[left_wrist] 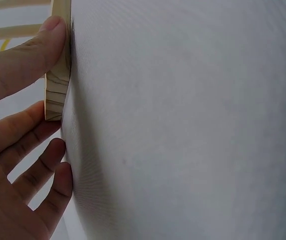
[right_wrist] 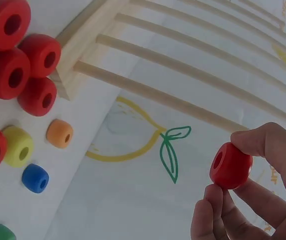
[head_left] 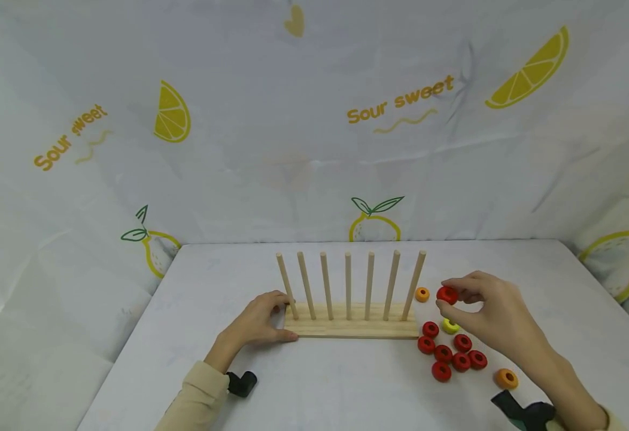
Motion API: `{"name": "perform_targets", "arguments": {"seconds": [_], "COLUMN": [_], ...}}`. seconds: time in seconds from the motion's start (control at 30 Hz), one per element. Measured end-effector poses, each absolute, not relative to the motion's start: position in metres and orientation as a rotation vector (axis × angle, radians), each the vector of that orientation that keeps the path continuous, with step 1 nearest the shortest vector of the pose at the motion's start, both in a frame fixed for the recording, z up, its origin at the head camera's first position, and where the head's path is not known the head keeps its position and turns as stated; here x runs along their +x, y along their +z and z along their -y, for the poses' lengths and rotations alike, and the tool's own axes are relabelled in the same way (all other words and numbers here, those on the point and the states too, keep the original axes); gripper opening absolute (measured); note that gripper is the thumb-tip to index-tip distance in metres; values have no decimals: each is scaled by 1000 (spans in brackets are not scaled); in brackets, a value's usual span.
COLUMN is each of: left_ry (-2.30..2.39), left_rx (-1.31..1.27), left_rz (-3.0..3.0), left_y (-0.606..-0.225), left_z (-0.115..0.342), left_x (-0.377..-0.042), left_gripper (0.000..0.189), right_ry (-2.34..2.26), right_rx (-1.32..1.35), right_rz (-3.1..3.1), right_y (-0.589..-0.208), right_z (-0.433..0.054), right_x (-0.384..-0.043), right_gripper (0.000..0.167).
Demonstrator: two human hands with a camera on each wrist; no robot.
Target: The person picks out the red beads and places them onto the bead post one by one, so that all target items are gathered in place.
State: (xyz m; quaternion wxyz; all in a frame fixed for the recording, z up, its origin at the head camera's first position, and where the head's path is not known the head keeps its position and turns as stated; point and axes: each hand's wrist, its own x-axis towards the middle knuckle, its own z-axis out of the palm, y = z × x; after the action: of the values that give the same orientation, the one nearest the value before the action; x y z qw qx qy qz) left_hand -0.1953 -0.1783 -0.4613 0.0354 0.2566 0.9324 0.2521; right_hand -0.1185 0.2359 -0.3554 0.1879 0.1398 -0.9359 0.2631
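Note:
A wooden peg rack (head_left: 352,328), a flat base with a row of upright pegs, stands mid-table. My left hand (head_left: 260,320) grips its left end, the thumb on the front edge and the fingers around behind. In the left wrist view the thumb (left_wrist: 47,42) lies over the base and two lower fingers touch the white cloth. To the right of the rack, my right hand (head_left: 489,305) pinches a red bead (head_left: 447,294) between thumb and fingertips, above the table. The bead's hole faces sideways in the right wrist view. All the pegs are bare.
Several loose red beads (head_left: 443,353) lie right of the rack, with a yellow bead (head_left: 450,325) and orange beads (head_left: 506,378) around them. A blue bead (right_wrist: 35,178) and a green bead (right_wrist: 3,232) show in the right wrist view. A lemon-printed cloth (head_left: 239,179) hangs behind.

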Motion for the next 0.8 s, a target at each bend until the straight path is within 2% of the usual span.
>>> {"name": "perform_targets", "arguments": {"seconds": [0.8], "left_ry": [773], "left_rx": [776], "left_rz": [-2854], "left_y": [-462], "left_z": [179], "left_x": [-196], "left_gripper": [60], "right_ry": [794], "right_rx": [417], "right_rz": [2413], "right_y": [-311], "right_z": [-230], "right_x": [-129], "right_gripper": [29]}}
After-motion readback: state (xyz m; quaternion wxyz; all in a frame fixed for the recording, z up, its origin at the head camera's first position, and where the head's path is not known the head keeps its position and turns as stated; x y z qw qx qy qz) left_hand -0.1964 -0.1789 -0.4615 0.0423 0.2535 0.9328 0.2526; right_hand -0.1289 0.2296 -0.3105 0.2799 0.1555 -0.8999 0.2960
